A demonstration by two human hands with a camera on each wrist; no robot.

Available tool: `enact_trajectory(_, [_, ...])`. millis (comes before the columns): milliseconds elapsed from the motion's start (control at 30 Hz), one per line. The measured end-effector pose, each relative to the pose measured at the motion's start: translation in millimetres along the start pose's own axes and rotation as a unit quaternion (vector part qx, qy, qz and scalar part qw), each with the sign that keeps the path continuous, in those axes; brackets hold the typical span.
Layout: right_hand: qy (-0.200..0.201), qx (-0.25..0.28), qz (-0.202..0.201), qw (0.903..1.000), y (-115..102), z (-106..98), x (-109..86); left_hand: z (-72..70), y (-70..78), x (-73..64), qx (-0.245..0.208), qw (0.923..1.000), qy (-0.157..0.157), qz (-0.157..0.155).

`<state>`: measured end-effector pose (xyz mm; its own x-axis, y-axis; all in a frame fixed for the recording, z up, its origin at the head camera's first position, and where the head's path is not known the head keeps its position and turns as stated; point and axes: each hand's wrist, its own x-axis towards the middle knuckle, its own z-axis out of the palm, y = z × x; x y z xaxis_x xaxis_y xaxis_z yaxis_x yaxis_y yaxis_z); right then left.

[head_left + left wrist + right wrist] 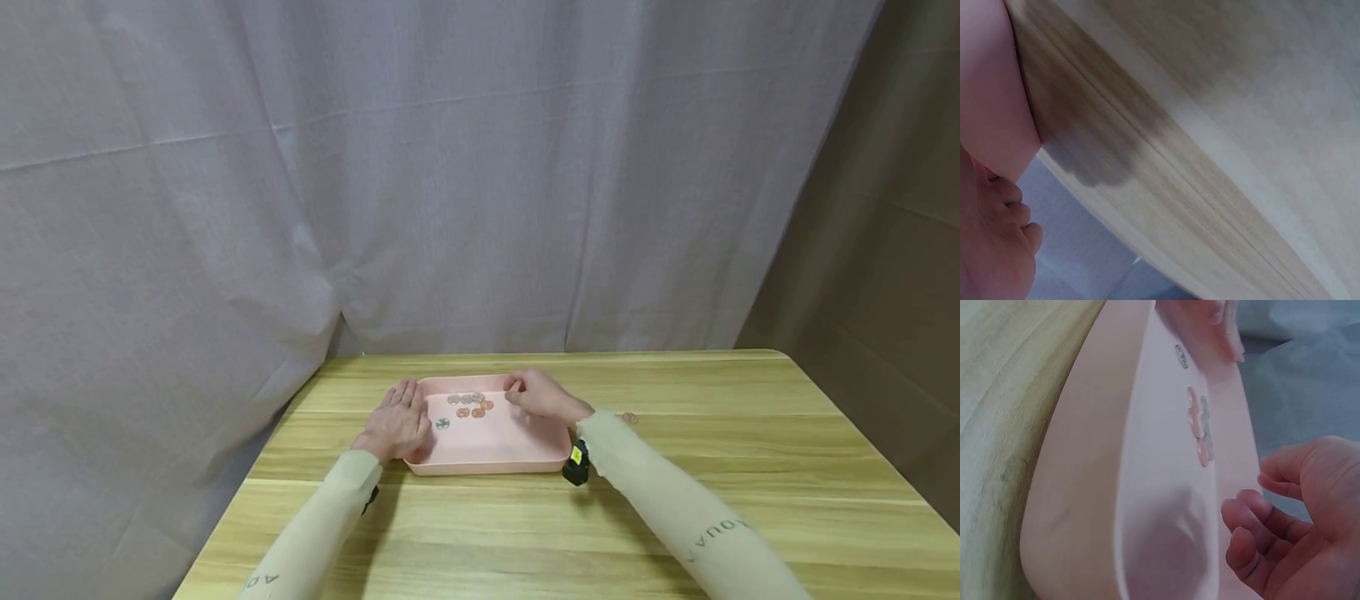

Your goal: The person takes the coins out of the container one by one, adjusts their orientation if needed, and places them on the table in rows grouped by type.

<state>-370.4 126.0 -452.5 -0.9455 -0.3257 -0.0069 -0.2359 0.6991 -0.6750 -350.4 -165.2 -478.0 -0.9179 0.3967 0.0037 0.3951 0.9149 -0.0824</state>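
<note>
A shallow pink tray [487,467] lies on the table with silver coins [467,399] in a row towards its back wall. Three copper coins [477,413] lie just in front of them, and a lone silver coin [443,424] is nearer the left side. Fingers extended, my left hand [395,422] rests against the tray's left rim. My right hand [542,395] hovers over the back right part of the tray. Its fingers [1242,519] are loosely bent, with a gap to the thumb and nothing seen between them in the right wrist view.
One copper coin [630,417] lies on the wooden table [465,533] to the right of the tray, beyond my right wrist. A grey curtain [465,208] hangs behind the table's back edge.
</note>
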Motion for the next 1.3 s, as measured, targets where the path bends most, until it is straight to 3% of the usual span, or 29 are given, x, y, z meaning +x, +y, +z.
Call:
enact_trajectory(167, [-0.015,-0.010,0.004,0.9998,-0.7,10.2,6.5,1.4,-0.3,-0.6,0.006,1.0000,-0.002,0.000])
enact_trajectory(433, [-0.025,0.020,-0.003,0.9995,-2.5,24.2,13.6,0.6,0.6,-1.9,0.000,1.0000,-0.002,0.000])
enact_trajectory(767, [0.006,-0.009,-0.072,0.9973,-1.8,38.0,20.1,-0.4,1.1,-0.7,0.002,1.0000,0.004,0.002])
enact_trajectory(1300, [0.015,-0.033,-0.018,0.9992,-7.9,42.9,23.3,-3.1,1.5,-1.6,0.006,1.0000,-0.001,0.001])
